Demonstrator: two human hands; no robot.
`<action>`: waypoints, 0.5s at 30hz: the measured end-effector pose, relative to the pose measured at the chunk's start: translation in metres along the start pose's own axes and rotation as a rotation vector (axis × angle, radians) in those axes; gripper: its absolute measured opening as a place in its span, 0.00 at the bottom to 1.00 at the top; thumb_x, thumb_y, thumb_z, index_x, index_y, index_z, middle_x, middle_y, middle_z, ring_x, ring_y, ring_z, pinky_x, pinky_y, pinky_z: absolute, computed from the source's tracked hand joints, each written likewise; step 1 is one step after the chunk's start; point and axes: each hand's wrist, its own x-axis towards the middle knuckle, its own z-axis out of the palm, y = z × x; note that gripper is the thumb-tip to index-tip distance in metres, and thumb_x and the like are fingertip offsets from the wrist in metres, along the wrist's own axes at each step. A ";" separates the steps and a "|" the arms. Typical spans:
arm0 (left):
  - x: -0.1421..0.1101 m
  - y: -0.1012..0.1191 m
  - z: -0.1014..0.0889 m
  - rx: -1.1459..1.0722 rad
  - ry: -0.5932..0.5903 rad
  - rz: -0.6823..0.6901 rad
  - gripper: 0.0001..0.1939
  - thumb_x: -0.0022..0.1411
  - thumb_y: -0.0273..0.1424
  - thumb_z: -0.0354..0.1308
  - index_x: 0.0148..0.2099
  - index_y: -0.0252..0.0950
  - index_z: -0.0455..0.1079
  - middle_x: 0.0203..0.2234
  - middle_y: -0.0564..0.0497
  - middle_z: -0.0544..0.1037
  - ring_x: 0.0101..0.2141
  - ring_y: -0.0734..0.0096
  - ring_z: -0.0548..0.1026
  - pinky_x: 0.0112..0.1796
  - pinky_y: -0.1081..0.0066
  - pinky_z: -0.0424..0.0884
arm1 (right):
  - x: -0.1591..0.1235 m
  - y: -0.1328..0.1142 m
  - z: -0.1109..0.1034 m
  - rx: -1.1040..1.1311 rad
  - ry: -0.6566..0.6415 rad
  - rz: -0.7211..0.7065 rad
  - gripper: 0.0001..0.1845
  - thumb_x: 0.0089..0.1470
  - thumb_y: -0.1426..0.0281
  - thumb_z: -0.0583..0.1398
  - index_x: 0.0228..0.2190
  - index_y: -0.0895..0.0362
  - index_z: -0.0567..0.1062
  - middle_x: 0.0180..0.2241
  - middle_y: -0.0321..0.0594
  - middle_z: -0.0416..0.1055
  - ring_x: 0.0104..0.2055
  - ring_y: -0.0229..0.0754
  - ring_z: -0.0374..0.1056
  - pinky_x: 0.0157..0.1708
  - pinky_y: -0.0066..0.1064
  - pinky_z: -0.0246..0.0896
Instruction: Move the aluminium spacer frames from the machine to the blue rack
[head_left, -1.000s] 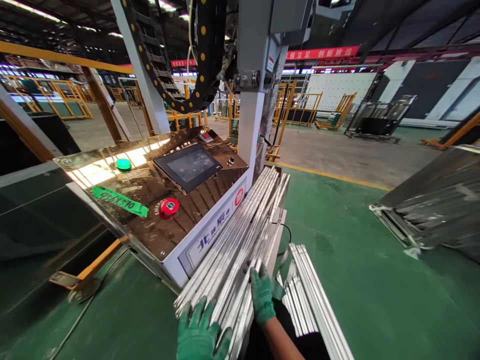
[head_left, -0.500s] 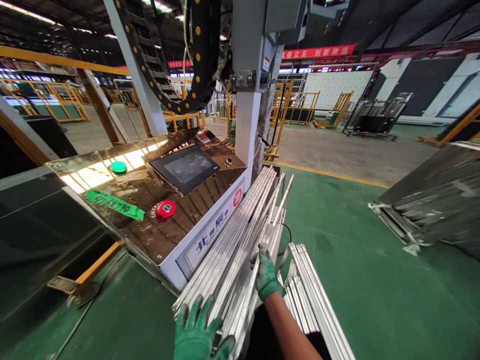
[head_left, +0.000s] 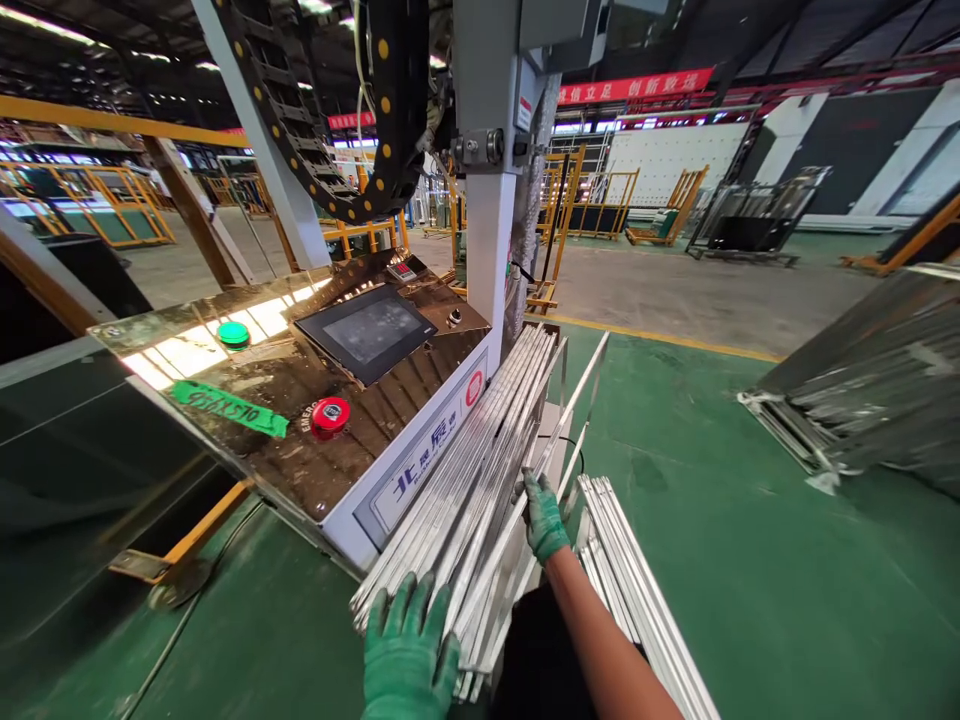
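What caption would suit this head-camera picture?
Green-gloved left hand steadies a stack of aluminium strips while the right hand lifts one strip beside a control panel.

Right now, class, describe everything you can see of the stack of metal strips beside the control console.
The stack of metal strips is long, thin, silvery and shiny. It leans against the console, sloping up away from the camera. The gloved left hand presses its near end; the gloved right hand lifts one strip off its right edge.
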 end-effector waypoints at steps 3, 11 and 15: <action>-0.001 -0.006 0.009 0.030 -0.037 -0.004 0.27 0.58 0.28 0.58 0.59 0.48 0.79 0.60 0.46 0.78 0.61 0.43 0.72 0.66 0.40 0.51 | 0.000 -0.020 -0.002 0.062 0.036 0.020 0.31 0.32 0.51 0.72 0.35 0.53 0.70 0.20 0.28 0.61 0.22 0.41 0.63 0.21 0.32 0.59; 0.003 0.009 0.012 -0.357 0.005 -0.109 0.26 0.63 0.29 0.57 0.62 0.42 0.77 0.61 0.42 0.77 0.63 0.42 0.70 0.68 0.36 0.53 | 0.005 -0.060 -0.002 0.089 0.090 0.000 0.33 0.36 0.47 0.71 0.39 0.55 0.73 0.17 0.25 0.60 0.17 0.35 0.55 0.17 0.25 0.45; 0.008 0.036 -0.012 -0.822 -0.118 -0.220 0.27 0.66 0.42 0.61 0.66 0.54 0.72 0.57 0.48 0.80 0.58 0.45 0.76 0.59 0.46 0.73 | -0.006 -0.060 0.004 0.092 0.122 -0.046 0.34 0.34 0.46 0.72 0.37 0.55 0.73 0.16 0.25 0.60 0.17 0.33 0.52 0.16 0.25 0.45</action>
